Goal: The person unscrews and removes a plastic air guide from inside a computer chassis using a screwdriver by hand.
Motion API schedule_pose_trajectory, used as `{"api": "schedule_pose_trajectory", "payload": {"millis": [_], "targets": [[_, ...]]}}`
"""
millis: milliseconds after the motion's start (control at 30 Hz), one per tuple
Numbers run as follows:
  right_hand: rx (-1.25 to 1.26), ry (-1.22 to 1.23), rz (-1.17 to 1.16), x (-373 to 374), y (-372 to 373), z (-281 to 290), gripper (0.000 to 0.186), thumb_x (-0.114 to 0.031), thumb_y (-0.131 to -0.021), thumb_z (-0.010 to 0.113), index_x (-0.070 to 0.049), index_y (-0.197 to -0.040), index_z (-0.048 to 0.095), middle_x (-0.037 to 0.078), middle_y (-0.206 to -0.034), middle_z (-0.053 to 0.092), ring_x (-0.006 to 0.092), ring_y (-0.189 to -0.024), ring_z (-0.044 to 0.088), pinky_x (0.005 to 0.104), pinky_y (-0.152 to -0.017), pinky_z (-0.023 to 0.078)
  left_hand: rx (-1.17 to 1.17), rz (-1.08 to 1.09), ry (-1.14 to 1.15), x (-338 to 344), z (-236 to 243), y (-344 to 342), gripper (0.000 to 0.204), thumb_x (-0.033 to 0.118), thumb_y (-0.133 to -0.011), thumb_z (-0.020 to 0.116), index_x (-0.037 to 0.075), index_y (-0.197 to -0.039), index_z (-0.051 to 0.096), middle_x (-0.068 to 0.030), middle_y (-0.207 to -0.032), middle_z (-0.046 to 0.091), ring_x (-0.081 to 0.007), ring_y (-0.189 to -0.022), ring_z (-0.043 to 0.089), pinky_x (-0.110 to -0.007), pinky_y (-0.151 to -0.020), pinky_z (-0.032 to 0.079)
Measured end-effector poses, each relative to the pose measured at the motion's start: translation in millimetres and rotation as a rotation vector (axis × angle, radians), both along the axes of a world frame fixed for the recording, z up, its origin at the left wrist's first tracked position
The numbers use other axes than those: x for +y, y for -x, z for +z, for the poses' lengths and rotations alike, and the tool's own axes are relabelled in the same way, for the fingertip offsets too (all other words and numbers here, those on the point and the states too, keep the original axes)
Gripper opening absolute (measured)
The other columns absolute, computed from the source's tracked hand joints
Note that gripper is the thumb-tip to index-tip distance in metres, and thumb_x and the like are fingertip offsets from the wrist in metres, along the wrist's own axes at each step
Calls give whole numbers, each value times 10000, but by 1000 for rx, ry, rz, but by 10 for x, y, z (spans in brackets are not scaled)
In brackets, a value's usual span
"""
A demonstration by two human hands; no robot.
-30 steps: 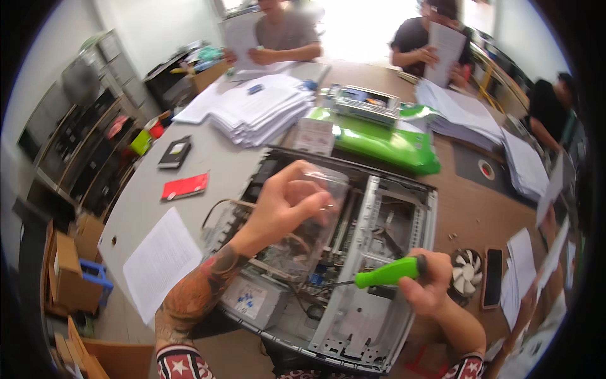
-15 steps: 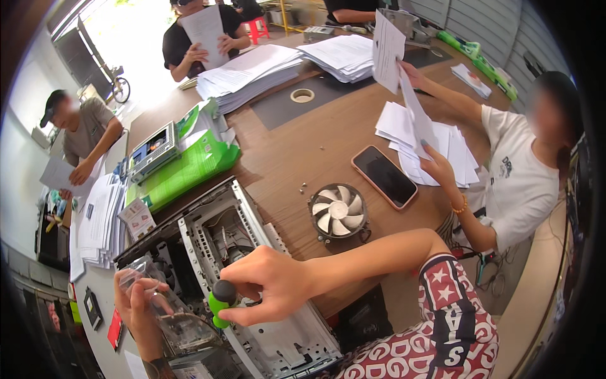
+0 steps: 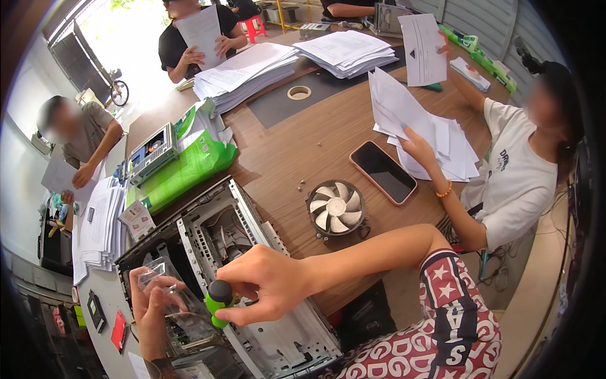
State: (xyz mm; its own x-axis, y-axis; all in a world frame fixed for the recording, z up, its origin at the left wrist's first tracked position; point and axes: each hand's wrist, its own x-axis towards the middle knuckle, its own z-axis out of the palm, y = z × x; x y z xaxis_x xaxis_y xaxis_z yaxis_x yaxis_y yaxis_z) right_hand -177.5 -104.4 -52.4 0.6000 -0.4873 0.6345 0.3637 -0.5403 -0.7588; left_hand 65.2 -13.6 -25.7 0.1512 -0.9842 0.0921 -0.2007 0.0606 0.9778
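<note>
An opened metal computer case [image 3: 293,338] lies in front of me, its inner frame and parts exposed. My right hand [image 3: 271,284] grips a screwdriver [image 3: 218,306] with a green and black handle, held upright over the case; its tip is hidden below. My left hand [image 3: 151,316] is closed on a clear plastic piece [image 3: 188,306], curved and see-through, at the left part of the case. Right of the case, on the wooden table, sits a round cooling fan [image 3: 336,207] with pale blades, and small screws [image 3: 302,184] lie beside it.
A phone [image 3: 383,172] lies beyond the fan. Paper stacks [image 3: 246,68] stand at the back, and a metal drive unit [image 3: 151,155] rests on a green package [image 3: 189,167]. Three people hold papers around the table. A tape roll [image 3: 299,93] lies farther off.
My left hand has shifted slightly right with the clear plastic piece. My right hand and the screwdriver have barely moved. The person at right has spread the held sheets apart.
</note>
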Motion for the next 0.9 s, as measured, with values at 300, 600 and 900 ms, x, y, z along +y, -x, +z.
{"api": "schedule_pose_trajectory", "payload": {"millis": [300, 600, 900], "targets": [[33, -18, 15, 2, 16, 9, 323, -247, -771, 717, -41, -662, 493, 42, -487, 461, 155, -402, 469, 286, -402, 360, -15, -44, -94, 17, 62, 53, 481, 302, -942, 563, 51, -1255, 297, -194, -913, 615, -212, -656, 608, -292, -589, 509], [43, -15, 13, 6, -16, -3, 319, -231, -770, 718, -35, -662, 489, 42, -497, 460, 157, -406, 474, 285, -404, 361, 10, -98, -170, 23, 122, 92, 442, 251, -827, 621, 46, -1135, 379, -164, -835, 634, -206, -742, 639, -288, -606, 512], [44, 2, 7, 15, -2, -17, 302, -210, -765, 715, -33, -671, 489, 47, -509, 464, 163, -408, 474, 287, -403, 356, -11, -44, -165, 36, 131, 124, 389, 155, -748, 680, 8, -1044, 473, -116, -908, 619, -177, -825, 619, -273, -706, 493]]}}
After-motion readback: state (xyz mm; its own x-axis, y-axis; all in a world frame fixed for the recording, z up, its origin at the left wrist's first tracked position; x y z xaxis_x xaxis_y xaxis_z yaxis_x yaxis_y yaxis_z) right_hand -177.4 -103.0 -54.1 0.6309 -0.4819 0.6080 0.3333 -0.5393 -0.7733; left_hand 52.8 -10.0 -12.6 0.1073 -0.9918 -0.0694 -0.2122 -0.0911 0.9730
